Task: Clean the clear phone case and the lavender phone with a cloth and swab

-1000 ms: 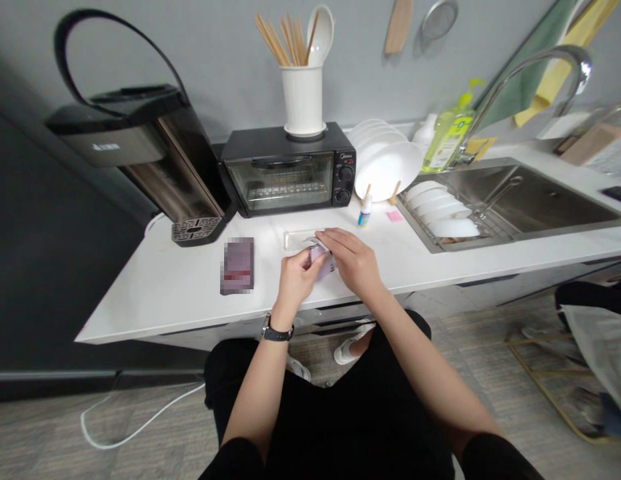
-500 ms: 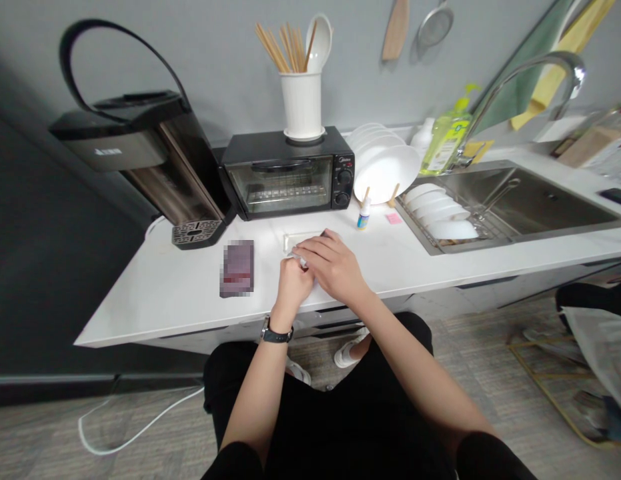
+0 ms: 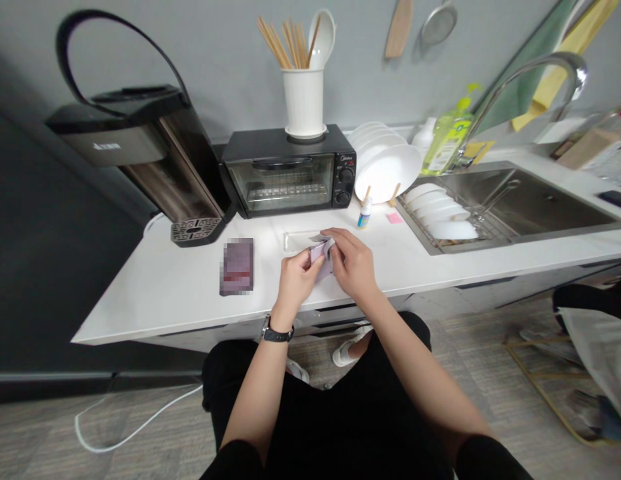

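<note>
Pinching a flat lilac rectangular object (image 3: 317,252) between the thumb and fingers of our left hand (image 3: 295,277), we hold it over the white countertop (image 3: 175,293); beside it our right hand (image 3: 357,265), fingers curled, grips a thin greyish-white sheet (image 3: 329,244), apparently against it.

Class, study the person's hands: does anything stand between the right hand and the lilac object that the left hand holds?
Yes: a pale sheet, pinched by the right hand, lies between it and the lilac object, near the object's upper end. Whether they also touch directly is hidden. Nothing else visible is in the way.
</note>
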A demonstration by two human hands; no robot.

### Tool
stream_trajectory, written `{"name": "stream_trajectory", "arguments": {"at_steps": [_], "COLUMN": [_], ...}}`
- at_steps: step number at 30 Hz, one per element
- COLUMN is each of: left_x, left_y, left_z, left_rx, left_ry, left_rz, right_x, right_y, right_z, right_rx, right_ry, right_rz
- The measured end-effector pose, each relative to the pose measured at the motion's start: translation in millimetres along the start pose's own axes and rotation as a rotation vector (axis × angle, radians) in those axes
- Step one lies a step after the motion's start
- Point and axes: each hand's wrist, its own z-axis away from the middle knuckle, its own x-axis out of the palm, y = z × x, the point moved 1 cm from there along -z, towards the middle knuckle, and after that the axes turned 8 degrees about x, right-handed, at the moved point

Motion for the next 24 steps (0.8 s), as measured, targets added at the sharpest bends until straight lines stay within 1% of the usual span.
{"name": "stream_trajectory", "arguments": {"at_steps": [4, 7, 9, 11, 15, 17, 20, 24], "left_x": [-1.6, -2.1, -2.1, -1.8, -0.8, -0.6, -1.2, -3.2], "left_y": [-3.0, -5.0, -5.2, -3.9, 0.7, 2.4, 2.5, -0.7], "left_z": [-3.9, -5.7, -5.0, -3.3, 0.0, 0.3, -0.6, -2.9], "left_rx": [0.025, 0.025, 0.014, 0.011, 0.015, 0.012, 0.012, -0.020], "left_ry": [0.002, -0.002, -0.002, 0.008, 0.007, 0.003, 0.013, 0.009], "left_rz": [-0.083, -0.123, -0.126, -0.114, -0.013, 0.016, -0.007, -0.103], "right_x": [17.0, 27.2, 26.9, 20.8, 3.7, 0.0, 5.9, 24.1], "right_y": [-20.9, -24.7, -19.7, -10.1, 12.6, 17.4, 10.3, -9.7], "right_z": [1.7, 5.0, 5.9, 5.5, 3.5, 3.5, 5.4, 8.2], "right_rx": [-0.159, -0.240, -0.240, -0.215, -0.067, -0.033, -0.089, -0.195], "right_ry": [-0.084, -0.138, -0.123, -0.077, 0.008, 0.033, 0.030, -0.005], "right_rz": [0.112, 0.149, 0.157, 0.145, 0.083, 0.080, 0.103, 0.144]}}
